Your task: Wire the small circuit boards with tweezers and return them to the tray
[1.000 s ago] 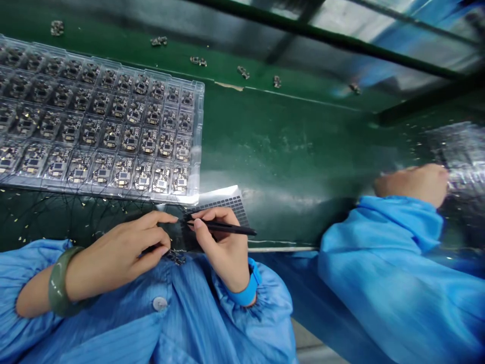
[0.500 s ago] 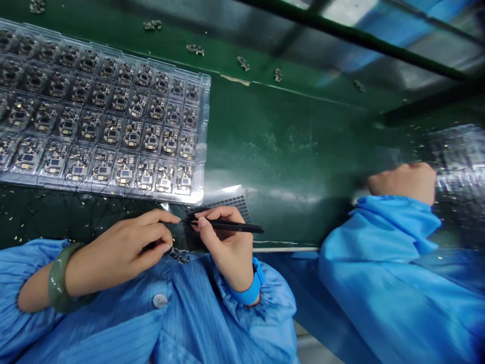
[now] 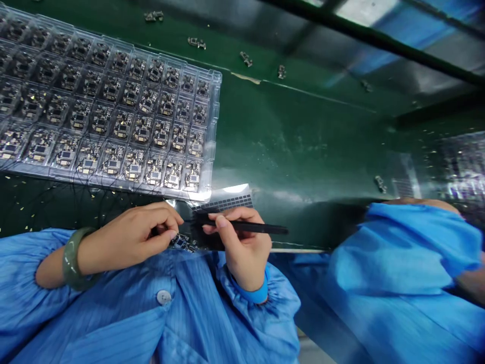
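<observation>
Between the thumb and fingers of my left hand (image 3: pixel 132 235) is a small circuit board (image 3: pixel 184 243), close to the table's front edge. My right hand (image 3: pixel 242 242) grips black tweezers (image 3: pixel 261 227), their tips pointing left toward my left hand. The tips themselves are hard to make out against the dark background. Just beyond my right hand lies a sheet of small dark rectangular stickers (image 3: pixel 231 201), partly covered by that hand. A clear plastic tray (image 3: pixel 206 187) of circuit boards with thin black wires spreads behind my left hand.
Several loose boards (image 3: pixel 196 43) lie in a row along the back of the green table (image 3: pixel 273 131). A co-worker's blue sleeve (image 3: pixel 397 242) rests at the right, near another loose board (image 3: pixel 380 184) and a shiny tray (image 3: pixel 464 167). A dark bar (image 3: pixel 364 35) crosses the upper right.
My right hand has shifted slightly right with the tweezers, and my left fingertips have drawn in. The view has moved a little. The co-worker's hand has come back toward the table's front edge.
</observation>
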`<state>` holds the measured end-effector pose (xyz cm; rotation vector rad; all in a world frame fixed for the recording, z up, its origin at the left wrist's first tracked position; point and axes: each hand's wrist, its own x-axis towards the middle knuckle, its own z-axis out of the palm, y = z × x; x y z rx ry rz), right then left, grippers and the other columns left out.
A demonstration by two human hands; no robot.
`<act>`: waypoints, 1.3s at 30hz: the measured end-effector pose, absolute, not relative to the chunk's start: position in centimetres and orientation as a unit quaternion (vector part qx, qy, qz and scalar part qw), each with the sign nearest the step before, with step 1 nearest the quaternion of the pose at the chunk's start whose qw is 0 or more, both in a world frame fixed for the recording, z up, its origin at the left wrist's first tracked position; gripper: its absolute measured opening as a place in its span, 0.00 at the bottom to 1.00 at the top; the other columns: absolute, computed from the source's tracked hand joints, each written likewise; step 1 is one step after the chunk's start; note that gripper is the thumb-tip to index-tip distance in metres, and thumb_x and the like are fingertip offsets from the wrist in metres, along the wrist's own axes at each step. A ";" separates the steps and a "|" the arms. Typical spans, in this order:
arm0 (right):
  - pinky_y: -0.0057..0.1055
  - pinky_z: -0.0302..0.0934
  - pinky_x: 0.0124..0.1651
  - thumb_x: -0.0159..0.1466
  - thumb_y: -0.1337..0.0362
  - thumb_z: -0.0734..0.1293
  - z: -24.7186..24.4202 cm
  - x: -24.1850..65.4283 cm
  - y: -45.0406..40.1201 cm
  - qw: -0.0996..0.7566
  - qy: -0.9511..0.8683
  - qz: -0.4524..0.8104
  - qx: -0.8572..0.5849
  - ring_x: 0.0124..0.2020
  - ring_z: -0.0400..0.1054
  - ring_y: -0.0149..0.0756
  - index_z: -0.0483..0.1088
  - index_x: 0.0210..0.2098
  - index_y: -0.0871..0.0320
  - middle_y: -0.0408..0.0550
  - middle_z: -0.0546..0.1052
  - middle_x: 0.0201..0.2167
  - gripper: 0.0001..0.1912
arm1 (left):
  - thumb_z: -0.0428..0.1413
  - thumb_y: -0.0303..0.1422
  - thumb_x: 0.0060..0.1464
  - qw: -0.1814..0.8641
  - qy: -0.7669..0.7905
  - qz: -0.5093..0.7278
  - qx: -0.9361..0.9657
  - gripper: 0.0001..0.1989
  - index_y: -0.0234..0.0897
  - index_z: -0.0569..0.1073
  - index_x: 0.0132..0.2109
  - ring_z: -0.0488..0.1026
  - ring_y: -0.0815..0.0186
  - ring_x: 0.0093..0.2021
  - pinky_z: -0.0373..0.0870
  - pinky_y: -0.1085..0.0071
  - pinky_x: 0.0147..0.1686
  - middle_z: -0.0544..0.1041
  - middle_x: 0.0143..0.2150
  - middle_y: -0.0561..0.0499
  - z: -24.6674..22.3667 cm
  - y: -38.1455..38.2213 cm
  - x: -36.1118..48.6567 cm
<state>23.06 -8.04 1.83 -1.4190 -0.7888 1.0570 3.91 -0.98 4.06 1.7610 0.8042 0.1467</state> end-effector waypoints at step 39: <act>0.36 0.67 0.37 0.61 0.69 0.65 1.7 22.5 -9.0 0.559 -0.559 0.339 -0.511 0.33 0.72 0.36 0.70 0.38 0.50 0.44 0.77 0.33 0.08 | 0.50 0.28 0.58 0.576 0.362 0.076 0.729 0.06 0.36 0.71 0.34 0.69 0.70 0.32 0.66 0.74 0.31 0.73 0.35 0.52 4.0 -1.0 4.1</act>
